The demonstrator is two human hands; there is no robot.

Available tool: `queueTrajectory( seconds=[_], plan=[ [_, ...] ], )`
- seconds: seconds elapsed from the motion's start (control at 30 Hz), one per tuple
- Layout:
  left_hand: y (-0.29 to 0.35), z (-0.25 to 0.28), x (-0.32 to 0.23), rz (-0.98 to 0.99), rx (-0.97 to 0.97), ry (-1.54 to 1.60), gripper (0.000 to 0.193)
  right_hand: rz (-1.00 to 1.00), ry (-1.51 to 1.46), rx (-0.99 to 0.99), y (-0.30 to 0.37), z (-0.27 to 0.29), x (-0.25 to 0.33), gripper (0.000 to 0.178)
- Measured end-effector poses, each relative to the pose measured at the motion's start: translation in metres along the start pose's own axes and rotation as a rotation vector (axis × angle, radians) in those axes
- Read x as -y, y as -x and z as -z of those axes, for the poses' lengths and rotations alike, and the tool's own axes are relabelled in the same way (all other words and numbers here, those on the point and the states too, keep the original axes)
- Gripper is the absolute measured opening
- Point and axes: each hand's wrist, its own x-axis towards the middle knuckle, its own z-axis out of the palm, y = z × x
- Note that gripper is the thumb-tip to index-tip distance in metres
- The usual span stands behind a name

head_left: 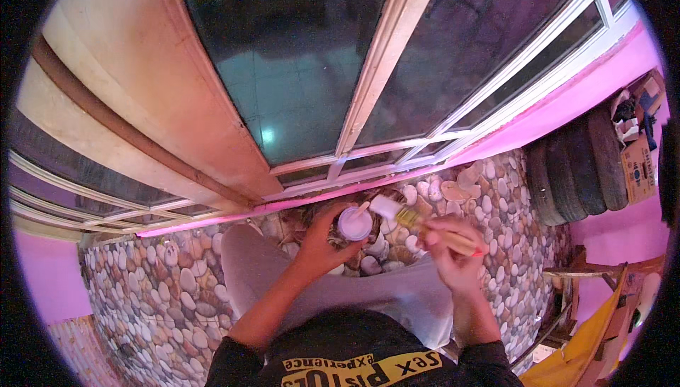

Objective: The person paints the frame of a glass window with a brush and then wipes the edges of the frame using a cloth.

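So, left hand (322, 242) cupping small round white-lidded paint tub (354, 222), kept level near knee; right hand (453, 249) pinching wooden-handled flat paintbrush (405, 217), white bristles angled toward tub for easy dipping.

Dim pink cast, fisheye-bent edges.

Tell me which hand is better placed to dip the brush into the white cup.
Right. The right hand already holds the paintbrush by its handle, its white-coated bristles lying beside the small white cup. The left hand is wrapped around that cup, so it likely serves best steadying it.
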Motion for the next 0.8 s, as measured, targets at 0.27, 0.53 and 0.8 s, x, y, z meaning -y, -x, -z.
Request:
queueTrajectory(
  seconds=[0.27,0.53,0.8],
  plan=[
    [-0.002,-0.006,0.0,-0.018,0.012,0.026,0.07,-0.007,0.115,0.298,0.001,-0.014,-0.002,0.024],
    [0.001,-0.011,0.003,-0.047,0.019,0.043,0.07,0.076,0.169,0.386,-0.002,-0.016,-0.006,0.026],
    [0.0,-0.014,0.002,-0.075,0.019,-0.01,0.069,-0.164,-0.042,0.183,0.013,-0.001,-0.026,0.021]
  ],
)
